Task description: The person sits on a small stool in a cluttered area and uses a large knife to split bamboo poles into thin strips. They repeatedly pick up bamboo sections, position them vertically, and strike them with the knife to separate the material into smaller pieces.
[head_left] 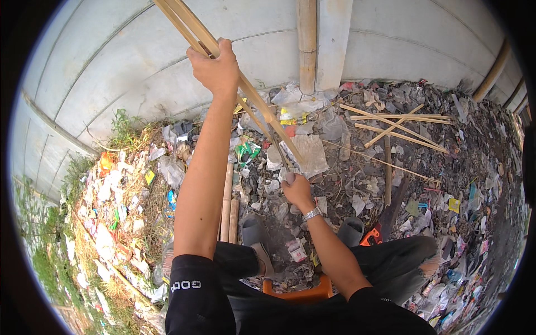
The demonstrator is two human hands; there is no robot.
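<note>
Raised in front of the wall, my left hand (218, 70) is closed around long split bamboo strips (258, 103). They slant from the upper left down to a flat pale slab (314, 156), where the lower end of the thickest strip rests. Lower and nearer to me, my right hand (297, 191) is wrapped around the handle of a knife (283, 158). Its narrow dark blade points up and left, close alongside the strips; whether it touches them I cannot tell. A metal-banded watch (312, 214) circles my right wrist.
Several cut bamboo strips (399, 126) lie crossed at the right. Bamboo pieces (226, 209) lie left of my feet. A saw with an orange handle (372, 237) is beside my right knee. I sit on an orange stool (301, 292). Litter covers the ground below a concrete wall (391, 50).
</note>
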